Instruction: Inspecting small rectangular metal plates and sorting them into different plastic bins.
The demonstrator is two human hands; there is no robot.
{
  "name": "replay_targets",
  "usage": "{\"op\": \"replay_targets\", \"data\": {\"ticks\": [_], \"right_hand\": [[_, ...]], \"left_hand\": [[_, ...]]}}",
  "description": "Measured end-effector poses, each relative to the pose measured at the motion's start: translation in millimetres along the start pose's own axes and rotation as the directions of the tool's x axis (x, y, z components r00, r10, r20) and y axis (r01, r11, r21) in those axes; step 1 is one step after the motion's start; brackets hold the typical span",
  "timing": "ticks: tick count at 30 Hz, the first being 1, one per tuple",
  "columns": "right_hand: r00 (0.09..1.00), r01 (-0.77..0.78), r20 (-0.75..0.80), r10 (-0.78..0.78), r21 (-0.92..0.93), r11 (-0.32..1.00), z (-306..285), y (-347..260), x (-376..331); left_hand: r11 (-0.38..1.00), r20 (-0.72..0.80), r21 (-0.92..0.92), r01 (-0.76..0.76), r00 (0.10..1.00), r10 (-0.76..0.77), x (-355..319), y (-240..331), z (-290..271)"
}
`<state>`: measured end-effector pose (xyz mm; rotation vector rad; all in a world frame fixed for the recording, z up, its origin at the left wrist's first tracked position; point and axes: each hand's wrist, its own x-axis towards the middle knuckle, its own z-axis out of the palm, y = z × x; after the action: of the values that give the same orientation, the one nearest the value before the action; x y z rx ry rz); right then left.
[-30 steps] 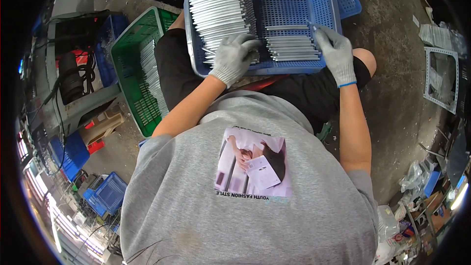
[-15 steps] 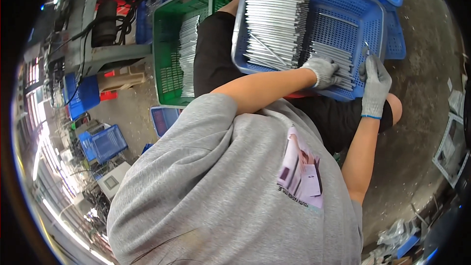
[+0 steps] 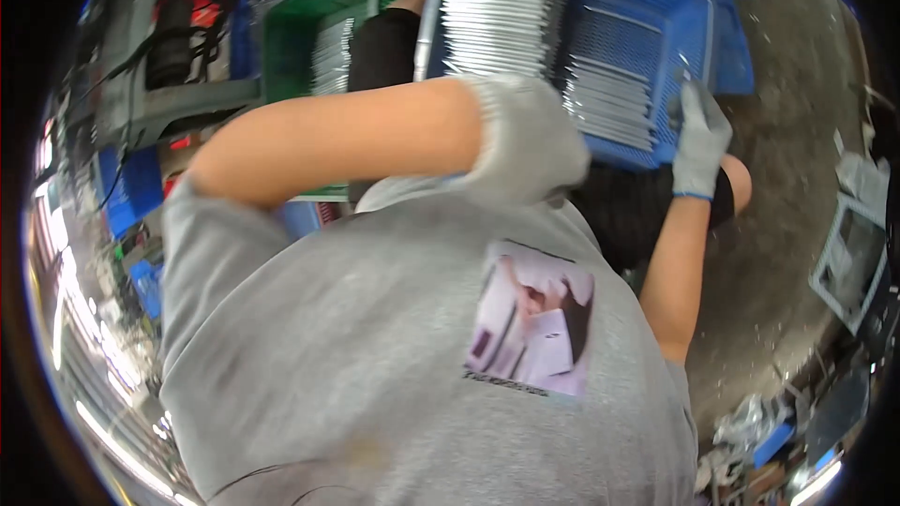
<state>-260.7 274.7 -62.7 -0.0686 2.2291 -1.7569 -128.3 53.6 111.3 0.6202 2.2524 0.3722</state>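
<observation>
My left hand (image 3: 534,142), in a pale knit glove, is raised in front of my chest and smeared by motion; its fingers are mostly hidden. At the right rim of a blue plastic basket (image 3: 702,37), my gloved right hand (image 3: 701,136) is closed in a pinch, with a small shiny metal piece (image 3: 685,77) at its fingertips. Inside the basket, a tall stack of thin silver metal rods (image 3: 502,9) fills the left side. A lower layer of silver rods (image 3: 607,103) lies to its right, close to my right hand.
A green crate (image 3: 281,52) holding more silver rods stands left of my leg. Other blue baskets (image 3: 734,47) sit behind and under the right side of the basket. Machine framing (image 3: 197,98) is at far left; a grey frame (image 3: 848,258) and plastic scraps lie on the right floor.
My left hand has lifted off the lower rods and come back toward my chest. My right hand keeps its pinch beside the basket. The whole view has shifted slightly.
</observation>
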Motion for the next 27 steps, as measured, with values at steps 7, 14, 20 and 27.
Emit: {"op": "replay_targets", "data": {"ticks": [7, 14, 20, 27], "right_hand": [[0.998, -0.062, -0.005, 0.062, 0.034, 0.997, 8.8, -7.3, -6.1], [0.996, -0.076, 0.044, 0.075, 0.039, 0.996, 11.4, -9.2, -6.1], [0.994, -0.071, 0.086, 0.07, 0.011, 0.997, 12.6, -12.9, -9.8], [0.992, -0.081, 0.094, 0.08, 0.005, 0.997, 11.5, -13.1, -12.9]], "left_hand": [[0.987, 0.304, 0.142, -0.08, 0.952, 0.034, -49.7, 56.1, -46.4], [0.99, 0.05, 0.027, -0.14, 0.989, 0.138, -47.6, 59.8, -25.9], [0.99, -0.1, -0.067, -0.126, 0.988, 0.119, -54.9, 57.0, -8.7], [0.983, -0.229, -0.101, -0.151, 0.965, 0.125, -55.4, 50.7, -7.4]]}}
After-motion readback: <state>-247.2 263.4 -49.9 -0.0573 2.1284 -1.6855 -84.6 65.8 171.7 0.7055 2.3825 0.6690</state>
